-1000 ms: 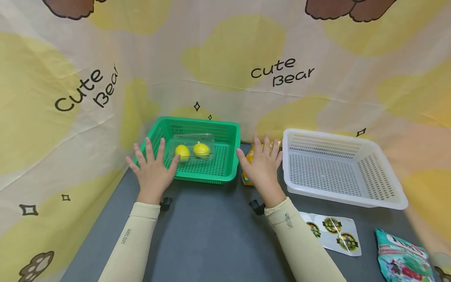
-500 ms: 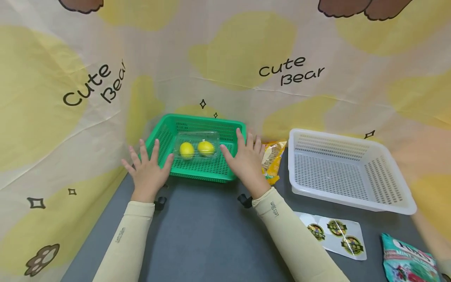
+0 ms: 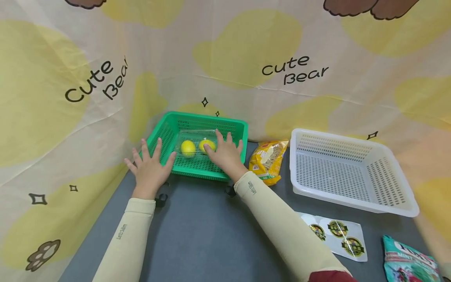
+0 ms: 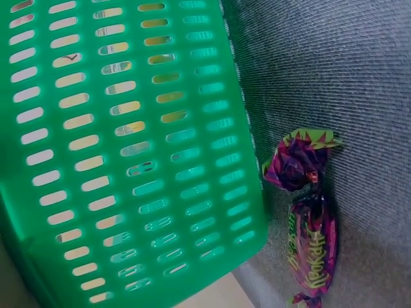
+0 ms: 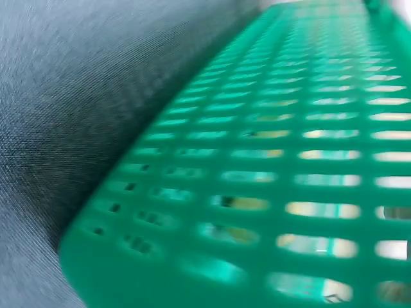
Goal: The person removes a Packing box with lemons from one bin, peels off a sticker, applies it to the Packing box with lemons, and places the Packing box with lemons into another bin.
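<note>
A green perforated basket (image 3: 197,171) stands at the back, holding a clear plastic box (image 3: 197,135) with two round yellow things (image 3: 188,148) inside that look like lemons. My left hand (image 3: 150,172), fingers spread, is at the basket's left front corner; whether it touches the rim cannot be told. Over the basket's right part is my right hand (image 3: 227,156), fingers apart, hiding the box's right end; contact with the box is unclear. Both wrist views show the basket's slotted wall (image 4: 128,147) close up. Beside it in the left wrist view lies a dark wrapped candy (image 4: 311,224).
A yellow snack bag (image 3: 268,162) lies between the green basket and a white perforated basket (image 3: 352,199). In front are a sticker sheet (image 3: 338,237) and a teal candy bag (image 3: 408,260). A patterned cloth (image 3: 225,58) hangs behind the grey table (image 3: 208,227).
My right hand has moved left from in front of the yellow bag to over the green basket, uncovering the bag. My left hand stays near the basket's left corner. The view has shifted slightly.
</note>
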The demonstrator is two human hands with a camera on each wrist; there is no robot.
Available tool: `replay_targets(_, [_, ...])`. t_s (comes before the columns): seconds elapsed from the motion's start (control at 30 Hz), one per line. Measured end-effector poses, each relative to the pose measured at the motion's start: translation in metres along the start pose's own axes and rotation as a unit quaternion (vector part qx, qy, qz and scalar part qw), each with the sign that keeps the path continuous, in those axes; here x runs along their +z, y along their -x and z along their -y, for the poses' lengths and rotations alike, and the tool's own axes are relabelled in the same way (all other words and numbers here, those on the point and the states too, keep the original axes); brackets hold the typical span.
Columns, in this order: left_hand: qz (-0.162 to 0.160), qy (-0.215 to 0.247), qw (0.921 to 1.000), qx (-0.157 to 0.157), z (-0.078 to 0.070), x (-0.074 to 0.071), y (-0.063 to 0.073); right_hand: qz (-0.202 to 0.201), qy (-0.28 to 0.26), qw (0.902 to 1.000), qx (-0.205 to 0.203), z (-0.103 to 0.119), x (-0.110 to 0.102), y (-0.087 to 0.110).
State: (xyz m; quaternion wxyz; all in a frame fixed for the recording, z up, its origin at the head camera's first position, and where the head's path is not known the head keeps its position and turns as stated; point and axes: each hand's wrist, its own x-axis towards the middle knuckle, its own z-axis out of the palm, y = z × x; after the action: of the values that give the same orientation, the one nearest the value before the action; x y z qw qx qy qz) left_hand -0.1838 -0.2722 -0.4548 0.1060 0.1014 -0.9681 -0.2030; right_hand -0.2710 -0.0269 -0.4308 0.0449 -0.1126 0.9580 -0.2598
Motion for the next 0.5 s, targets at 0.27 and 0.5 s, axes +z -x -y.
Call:
replay_targets(0.27, [0.011, 0.005, 0.9999, -0.001, -0.001, 0.001, 0.000, 0.085, -0.068, 0.9919, 0.064, -0.008, 0.013, -0.015])
replay_targets(0.5, [0.007, 0.004, 1.0000, -0.001, -0.001, 0.001, -0.001, 0.108, -0.132, 0.9843, 0.046, -0.009, 0.014, -0.020])
